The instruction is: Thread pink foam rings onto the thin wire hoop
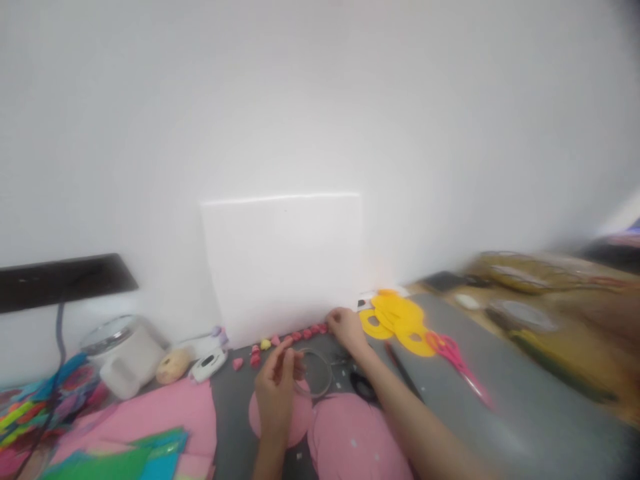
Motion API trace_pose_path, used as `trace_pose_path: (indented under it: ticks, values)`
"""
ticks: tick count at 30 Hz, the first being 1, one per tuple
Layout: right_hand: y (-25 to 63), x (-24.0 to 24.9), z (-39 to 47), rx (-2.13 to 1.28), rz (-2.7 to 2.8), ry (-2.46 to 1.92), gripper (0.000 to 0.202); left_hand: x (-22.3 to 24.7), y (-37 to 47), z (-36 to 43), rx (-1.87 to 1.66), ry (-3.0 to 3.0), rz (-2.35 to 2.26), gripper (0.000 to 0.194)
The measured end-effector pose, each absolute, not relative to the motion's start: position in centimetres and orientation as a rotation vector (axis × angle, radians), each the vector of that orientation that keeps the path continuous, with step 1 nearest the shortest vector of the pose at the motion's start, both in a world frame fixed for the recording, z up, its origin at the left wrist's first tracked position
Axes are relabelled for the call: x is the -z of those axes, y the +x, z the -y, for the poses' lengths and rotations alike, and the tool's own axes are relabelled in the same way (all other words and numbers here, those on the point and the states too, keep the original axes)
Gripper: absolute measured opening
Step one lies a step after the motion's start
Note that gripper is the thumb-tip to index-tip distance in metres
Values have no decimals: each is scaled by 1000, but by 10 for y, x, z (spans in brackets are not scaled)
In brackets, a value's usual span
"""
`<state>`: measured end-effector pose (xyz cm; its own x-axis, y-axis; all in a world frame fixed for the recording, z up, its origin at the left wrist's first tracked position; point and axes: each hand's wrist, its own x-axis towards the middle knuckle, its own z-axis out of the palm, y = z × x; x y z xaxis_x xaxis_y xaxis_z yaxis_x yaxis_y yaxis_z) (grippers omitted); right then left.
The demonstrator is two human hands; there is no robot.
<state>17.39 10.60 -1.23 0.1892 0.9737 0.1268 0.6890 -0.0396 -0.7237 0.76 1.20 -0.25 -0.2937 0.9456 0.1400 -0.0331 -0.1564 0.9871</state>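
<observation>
My right hand [346, 330] pinches at the right end of a row of small red pieces [307, 332], along the foot of a white board [285, 267] leaning on the wall. Whatever is between its fingertips is hidden. My left hand [277, 380] is held over a pink felt-like circle [303, 417], its thumb drawn close to bent fingers; anything in them is too blurred to make out. Just right of it lies a pale ring [327, 377], perhaps a tape roll. Small pink and yellow pieces [265, 345] sit beyond the left fingers.
Right of my right arm lie yellow cutouts [400, 317], pink-handled scissors [457, 360] and a dark pencil-like stick [403, 370]. Pink circles [357, 440] overlap in front. Leftward are a white mug-like object [125, 360], coloured sheets [115, 460] and a cable [59, 340].
</observation>
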Motion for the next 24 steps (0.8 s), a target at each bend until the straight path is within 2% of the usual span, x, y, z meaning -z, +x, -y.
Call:
trace_pose_path:
  ticks: [8,15,24]
  values:
    - [171,7,-95,-556,1641,-1763,15,-10,5,-9,-1696,1167,-1336,43]
    - [169,7,-97,-589,1691,-1737,22,-37,-3,4,-1762,1325,-1417,37]
    - [174,9,-105,-724,1606,-1758,25,-13,-14,-15,-1562,1917,-1659,28]
